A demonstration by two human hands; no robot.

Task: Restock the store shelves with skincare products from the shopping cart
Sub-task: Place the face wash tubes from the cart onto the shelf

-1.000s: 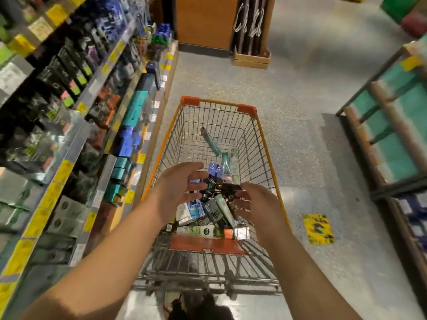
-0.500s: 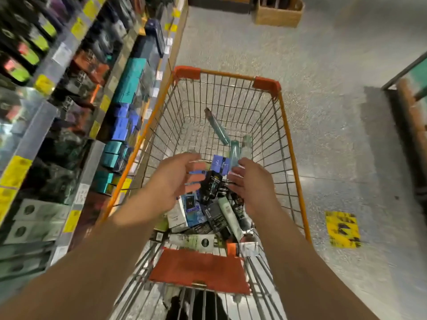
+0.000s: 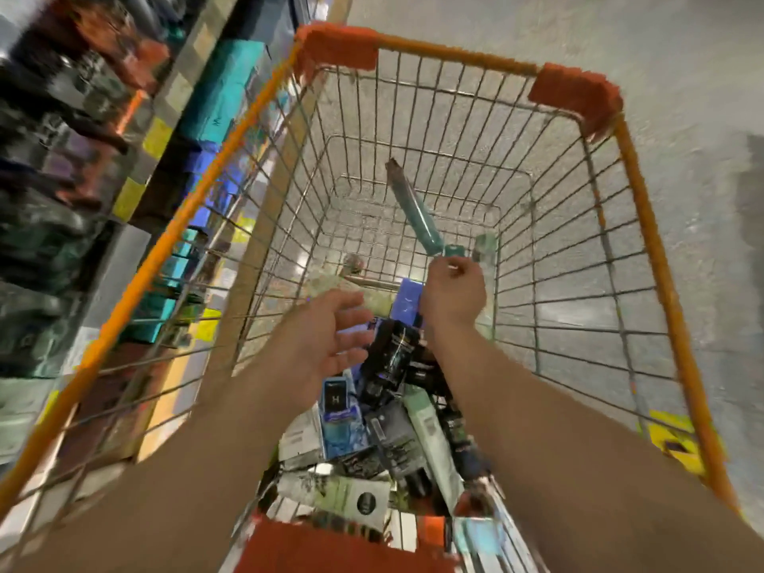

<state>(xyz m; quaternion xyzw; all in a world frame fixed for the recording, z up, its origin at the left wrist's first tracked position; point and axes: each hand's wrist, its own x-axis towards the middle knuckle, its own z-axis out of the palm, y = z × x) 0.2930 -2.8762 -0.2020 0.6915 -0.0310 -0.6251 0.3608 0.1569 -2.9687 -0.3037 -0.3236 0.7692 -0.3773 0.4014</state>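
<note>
1. Shopping cart (image 3: 454, 55): an orange-railed wire basket, seen from above, with store shelves (image 3: 103, 179) just beside it on the left, blurred by camera motion.
2. Skincare products (image 3: 372, 440): a loose heap of tubes and small boxes, piled at the near end of the cart; the far end showed bare wire floor.
3. Teal tube (image 3: 413, 208): a long, slim tube, lying slantwise beyond the heap, its dark end pointing far-left and its near end at the right hand.
4. Right hand (image 3: 452, 289): reached far into the cart, fingers curled together at the near end of the teal tube; it appeared to pinch that end, though blur left the contact not quite certain.
5. Left hand (image 3: 326, 337): hovered above the heap, fingers spread apart and relaxed, holding nothing.
6. Dark tube (image 3: 395, 349): lay atop the heap between the two wrists.
7. Handling judgement: the teal tube was probably light and soft-walled, so it would likely swing or droop if held by one end; a grip round the middle of its body would steady it. Its glossy skin may be slippery.
8. Boxed items would likely crush at the corners; best taken across the flat faces.
</note>
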